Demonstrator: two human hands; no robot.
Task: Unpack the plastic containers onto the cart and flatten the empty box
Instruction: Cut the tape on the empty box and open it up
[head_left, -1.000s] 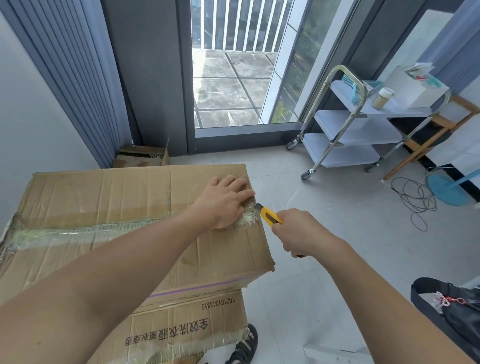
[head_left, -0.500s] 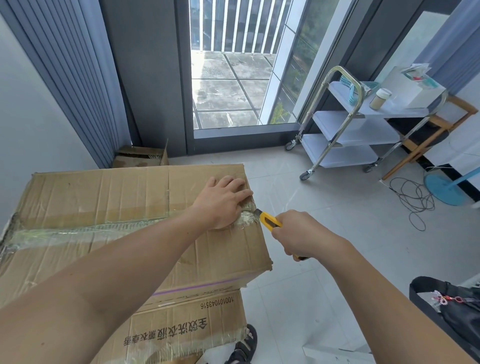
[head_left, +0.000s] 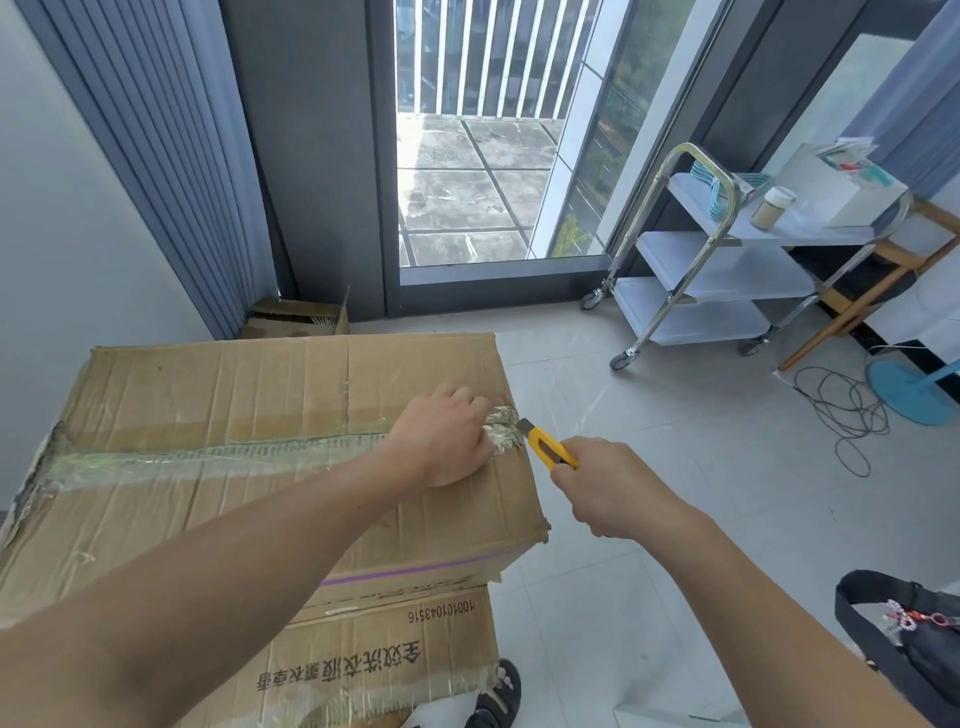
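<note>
At the taped edge of the box (head_left: 260, 384), left grip (head_left: 441, 439) presses open-fingered to steady it; right grip (head_left: 608, 488), clamped round the yellow knife (head_left: 551, 448), sets blade to tape (head_left: 208, 458).

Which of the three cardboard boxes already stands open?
The small box in the corner by the curtain: its flap stands up. The large box under the left hand is taped shut; the printed box lies beneath it.

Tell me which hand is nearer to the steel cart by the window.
Right. The right hand, holding the yellow box cutter, is past the box's edge on the cart's side; the left hand rests on the cardboard box top, farther away.
</note>
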